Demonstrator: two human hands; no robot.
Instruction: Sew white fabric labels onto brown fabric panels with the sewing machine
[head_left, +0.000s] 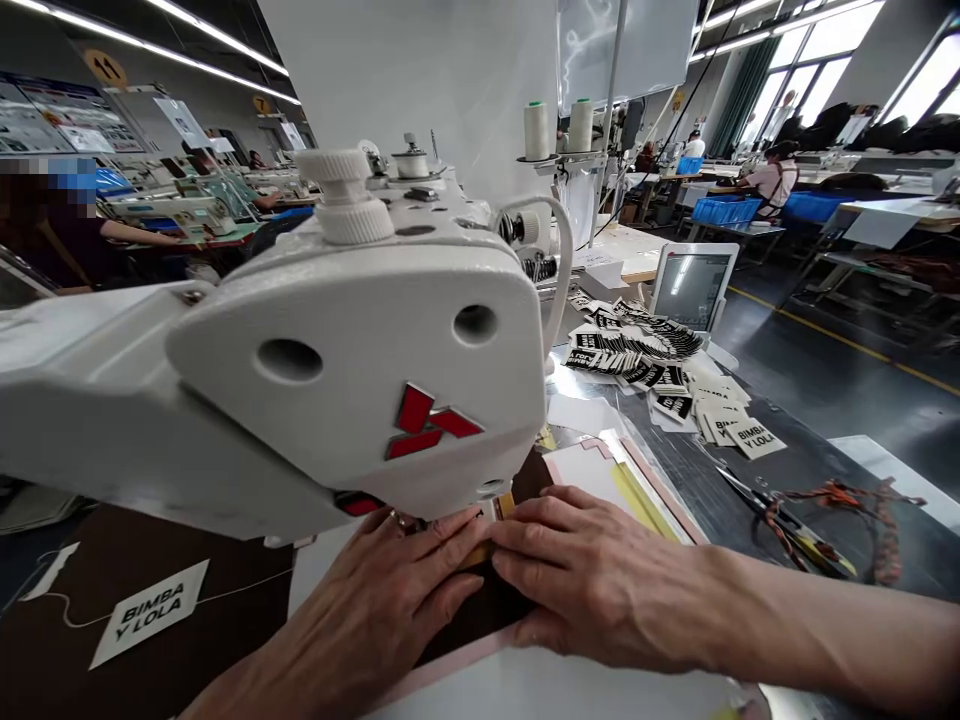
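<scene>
Left hand [390,590] and right hand [592,580] lie open, fingers flat, gripping nothing, pinning the dark fabric piece [487,605] steady under the sewing machine head [360,370].

Your dark brown fabric piece [487,605] lies flat at the lower centre of the frame, directly beneath the sewing machine's head — only a narrow strip of it shows between your hands. A pale pink edge runs along its near side, slanting toward the lower left. Your left hand [390,600] and right hand [592,580] both rest palm-down on it, fingertips meeting by the needle area — the needle itself is hidden.
</scene>
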